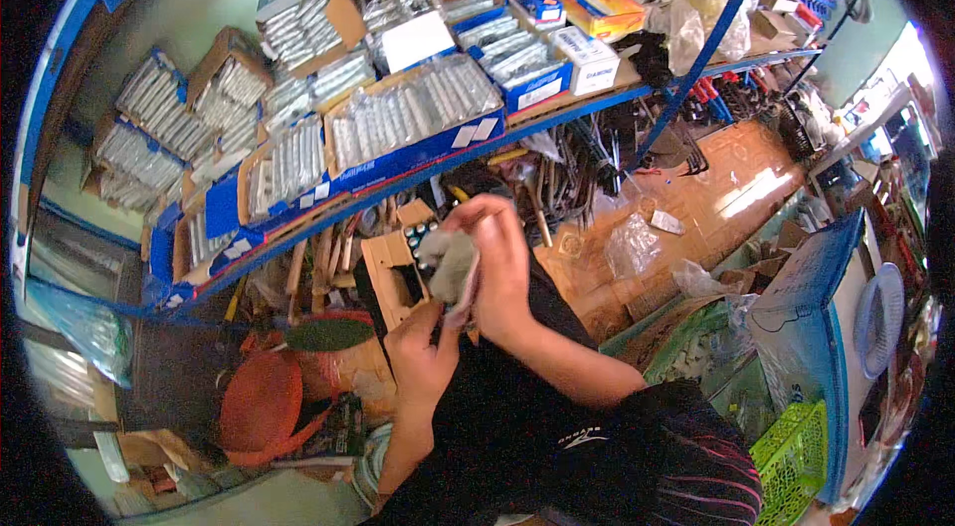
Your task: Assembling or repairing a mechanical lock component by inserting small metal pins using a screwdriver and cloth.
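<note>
A crumpled grey cloth-like piece (455, 265) is between my two hands, in front of my chest. My left hand (422, 355) pinches its lower edge between thumb and fingers. From the right, my right hand (500, 272) curls over it with bent fingers, and its palm hides part of the piece. Whether something is wrapped inside the grey piece cannot be seen. Just beyond my left hand is an open brown cardboard box (390, 272). A few small dark-capped items (419, 230) show by its upper right side, partly covered by my hands.
A blue-framed shelf holds open boxes of plastic-wrapped metal parts (413, 113). Long tools (587, 163) crowd beneath it. A red plastic basin (261, 402) stands at the lower left. Toward the right are a clear plastic bag (633, 247) on the floor, a large blue-white box (811, 327) and a yellow-green basket (791, 461).
</note>
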Demonstrator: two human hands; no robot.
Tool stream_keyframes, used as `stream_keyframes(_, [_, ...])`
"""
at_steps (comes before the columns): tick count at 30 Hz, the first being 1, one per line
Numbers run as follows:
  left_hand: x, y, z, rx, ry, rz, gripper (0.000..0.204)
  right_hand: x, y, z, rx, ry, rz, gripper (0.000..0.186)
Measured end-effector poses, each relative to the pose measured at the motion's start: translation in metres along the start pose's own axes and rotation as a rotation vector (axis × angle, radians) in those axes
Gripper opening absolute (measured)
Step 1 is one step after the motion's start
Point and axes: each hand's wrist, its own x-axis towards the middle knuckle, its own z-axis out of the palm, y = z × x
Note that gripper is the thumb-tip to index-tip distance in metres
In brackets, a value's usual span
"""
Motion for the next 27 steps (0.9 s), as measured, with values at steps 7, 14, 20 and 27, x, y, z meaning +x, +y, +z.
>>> stream_keyframes(7, [0.01, -0.004, 0.007, -0.127, 0.022, 0.034, 0.012, 0.007, 0.009, -0.001, -0.188, -0.209, 0.147, 0.022])
stream_keyframes(14, [0.015, -0.008, -0.007, -0.314, -0.175, -0.083, 0.02, 0.018, 0.006, -0.008, 0.351, -0.187, 0.628, 0.035])
stream_keyframes(20, [0.013, -0.034, 0.002, -1.115, -0.282, -0.376, 0.022, 0.035, 0.024, -0.026, -0.192, -0.562, 0.123, 0.035])
stream_keyframes(27, [0.034, -0.015, 0.008, -0.709, -0.16, -0.315, 0.014, 0.04, 0.019, -0.026, -0.118, -0.513, 0.512, 0.051])
